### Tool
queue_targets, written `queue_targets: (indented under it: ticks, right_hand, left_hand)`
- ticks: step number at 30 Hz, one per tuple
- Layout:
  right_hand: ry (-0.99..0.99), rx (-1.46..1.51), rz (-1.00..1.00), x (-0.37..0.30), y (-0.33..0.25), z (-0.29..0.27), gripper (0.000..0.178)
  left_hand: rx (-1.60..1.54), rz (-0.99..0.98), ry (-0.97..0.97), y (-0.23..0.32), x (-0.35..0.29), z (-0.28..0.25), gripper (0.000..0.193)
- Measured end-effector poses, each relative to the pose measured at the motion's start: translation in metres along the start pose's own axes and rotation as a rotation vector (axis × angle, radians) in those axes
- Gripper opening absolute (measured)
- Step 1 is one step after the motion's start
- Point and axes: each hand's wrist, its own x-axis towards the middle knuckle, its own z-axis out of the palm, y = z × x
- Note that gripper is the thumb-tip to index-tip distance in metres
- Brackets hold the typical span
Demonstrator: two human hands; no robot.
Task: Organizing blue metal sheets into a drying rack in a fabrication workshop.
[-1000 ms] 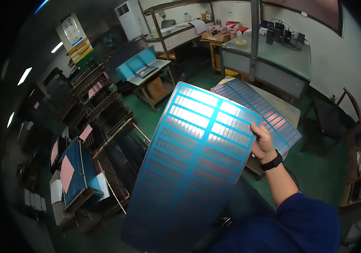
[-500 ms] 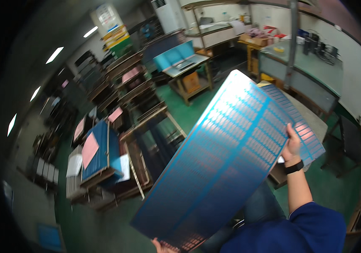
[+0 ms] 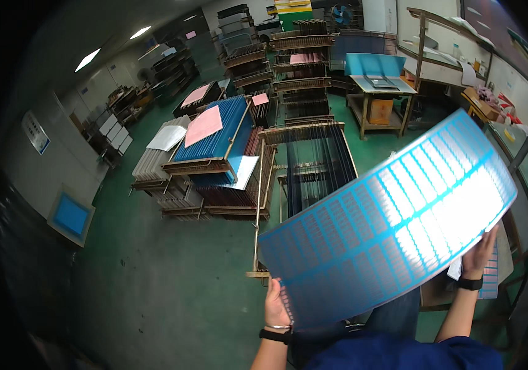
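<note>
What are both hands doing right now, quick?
Left hand: closed, holding the blue patterned panel by its left end.
Right hand: closed, holding the same panel's near edge, toward its right end.

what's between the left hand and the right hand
A blue-gridded panel spans from the left hand, at its left end, to the right hand, at its lower edge, as the head view shows.

No lettering can be read (the white wall sign (image 3: 35, 133) is too small)

ceiling light (image 3: 88, 60) lit | wall sign (image 3: 35, 132) left | orange box (image 3: 380, 112) under small table (image 3: 403, 87) | rear: blue fan (image 3: 341, 13), apparently
</note>
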Motion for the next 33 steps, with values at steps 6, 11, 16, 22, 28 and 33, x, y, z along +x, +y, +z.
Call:
queue_targets:
  ticks: [6,11,16,22,28,33]
  right_hand:
    - [-0.132,-0.780,0.062,-0.029,0.090,0.125,0.054]
    - [0.023,-0.812,-0.159,0.029,0.094,0.180,0.032]
    - [-0.148,-0.940,-0.163,0.077,0.110,0.217,0.025]
    - [-0.277,-1.084,-0.184,0.093,0.203,0.232,0.027]
    - [-0.360,-1.282,0.002,0.113,0.242,0.233,0.024]
    - [-0.359,-1.395,0.122,0.143,0.267,0.213,0.019]
  left_hand:
    - [-0.036,-0.115,0.042,-0.063,0.008,0.068,0.016]
    - [-0.040,-0.365,-0.491,-0.051,0.025,0.059,0.023]
    - [1.007,0.387,-0.062,0.002,0.077,0.029,0.028]
    - [1.477,1.024,-0.017,-0.004,0.136,0.041,0.016]
    - [1.643,0.800,-0.006,-0.028,0.150,0.023,0.031]
    - [1.649,0.806,-0.046,-0.028,0.151,0.028,0.032]
